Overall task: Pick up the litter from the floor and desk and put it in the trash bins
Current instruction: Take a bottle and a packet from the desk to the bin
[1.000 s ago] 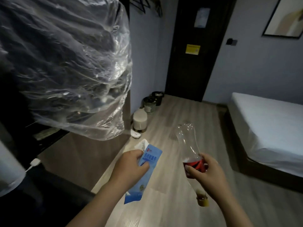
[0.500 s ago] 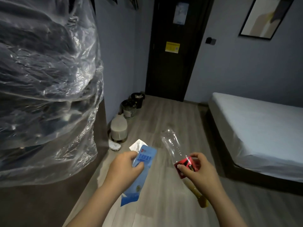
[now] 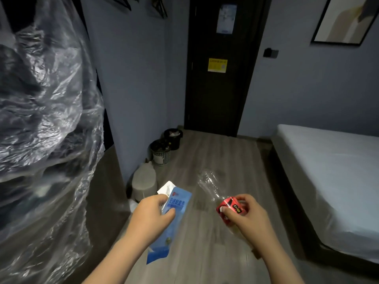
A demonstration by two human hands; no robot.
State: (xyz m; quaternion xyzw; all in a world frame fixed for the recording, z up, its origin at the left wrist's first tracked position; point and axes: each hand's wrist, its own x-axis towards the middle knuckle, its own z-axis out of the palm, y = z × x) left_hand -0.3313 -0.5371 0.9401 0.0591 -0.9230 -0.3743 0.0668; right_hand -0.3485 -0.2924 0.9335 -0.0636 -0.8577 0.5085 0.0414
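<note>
My left hand (image 3: 150,214) grips a blue plastic packet (image 3: 170,224) together with a white scrap of paper (image 3: 166,187) that sticks out above my fingers. My right hand (image 3: 245,217) holds an empty clear plastic bottle (image 3: 209,184) by its red label, with the bottle's base pointing away toward the floor ahead. Two trash bins stand against the left wall near the door: a perforated grey bin (image 3: 161,151) with a dark liner and a black bin (image 3: 173,136) behind it with white litter inside.
A grey lidded container (image 3: 144,180) stands on the floor by the wall, between me and the bins. Clear plastic sheeting (image 3: 47,119) over dark clothes hangs at my left. A bed (image 3: 332,171) fills the right side. A dark door (image 3: 221,64) closes the far end of the wooden floor.
The view has moved forward along the floor; the bins and door appear closer and more central. Both hands keep their grip, and the bottle has tipped lower and further forward.
</note>
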